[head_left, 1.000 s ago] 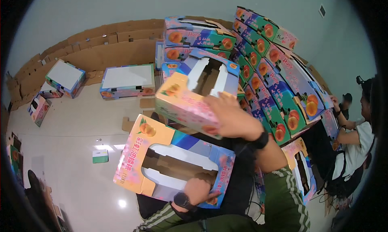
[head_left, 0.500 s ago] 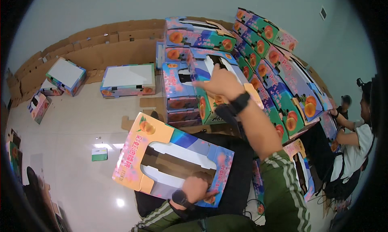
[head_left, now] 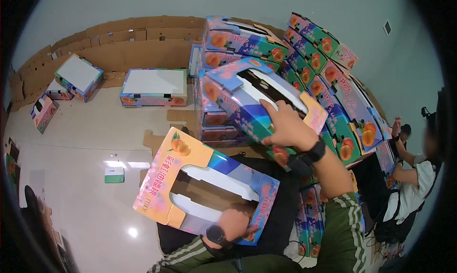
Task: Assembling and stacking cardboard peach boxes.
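A printed cardboard fruit box [head_left: 159,189], peach pictures on it and a large cut-out in its top, lies tilted across my lap. My left hand [head_left: 234,224] grips its near right part, some fingers inside the cut-out and one along the printed panel. My right hand [head_left: 290,125] holds a second fruit box [head_left: 238,104] at the near rim of its top opening, the thumb side over the edge. That second box is tilted beside the stack [head_left: 219,123], partly in front of it. The inside of the lap box looks brown; its floor is partly hidden.
More fruit boxes are piled high in a right-hand stack [head_left: 333,111]. A white-topped box [head_left: 154,85] and several others lie on the floor by a cardboard barrier [head_left: 143,51]. A small green-and-white packet [head_left: 114,175] lies left. A co-worker [head_left: 409,182] is at the far right.
My right hand, earlier above the stacked box, now grips it; the box has shifted right and tilted off the stack. My left hand and the lap box stay nearly the same.
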Demonstrator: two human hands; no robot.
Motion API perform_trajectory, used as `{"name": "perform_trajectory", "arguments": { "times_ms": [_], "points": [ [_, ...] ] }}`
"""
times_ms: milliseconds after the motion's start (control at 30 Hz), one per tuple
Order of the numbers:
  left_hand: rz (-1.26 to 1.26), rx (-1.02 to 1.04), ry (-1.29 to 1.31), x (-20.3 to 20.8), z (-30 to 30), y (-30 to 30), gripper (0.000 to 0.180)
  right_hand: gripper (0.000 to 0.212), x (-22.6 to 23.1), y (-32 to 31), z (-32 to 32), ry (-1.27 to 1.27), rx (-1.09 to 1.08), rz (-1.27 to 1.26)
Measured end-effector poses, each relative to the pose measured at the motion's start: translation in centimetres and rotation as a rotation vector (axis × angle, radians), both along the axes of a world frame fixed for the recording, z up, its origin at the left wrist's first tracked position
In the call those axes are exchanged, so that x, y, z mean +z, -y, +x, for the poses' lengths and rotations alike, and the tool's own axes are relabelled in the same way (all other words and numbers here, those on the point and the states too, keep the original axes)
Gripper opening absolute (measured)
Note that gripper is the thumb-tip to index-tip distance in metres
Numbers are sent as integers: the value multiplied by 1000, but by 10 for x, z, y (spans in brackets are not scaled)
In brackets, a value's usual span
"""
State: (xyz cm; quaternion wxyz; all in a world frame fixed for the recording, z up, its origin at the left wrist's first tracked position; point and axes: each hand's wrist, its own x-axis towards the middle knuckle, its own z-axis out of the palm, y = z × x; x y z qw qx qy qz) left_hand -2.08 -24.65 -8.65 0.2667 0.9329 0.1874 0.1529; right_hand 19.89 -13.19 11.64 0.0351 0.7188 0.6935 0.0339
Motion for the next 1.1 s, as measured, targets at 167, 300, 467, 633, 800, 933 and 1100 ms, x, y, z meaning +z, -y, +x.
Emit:
{"name": "perform_trajectory", "arguments": {
  "times_ms": [167,300,467,633,800,933,1100],
  "points": [
    [-32,-34,-89,-14,-1,0,60,98,43,-8,14,16,346,147],
    [24,-23,-36,-15,5,0,61,94,51,-52,59,28,473,158],
    [45,-94,-144,-4,7,0,64,95,8,-108,109,-181,413,-34],
    [56,-13,-165,-3,4,0,64,94,-10,-106,102,-188,226,-39],
    [44,5,-135,3,5,-2,66,99,-10,-98,115,-234,73,-66],
    [71,-1,-204,8,7,-2,66,110,-20,-108,128,-230,65,-117],
    [88,1,-250,19,6,0,59,102,-49,-112,145,26,168,40]
  ]
}}
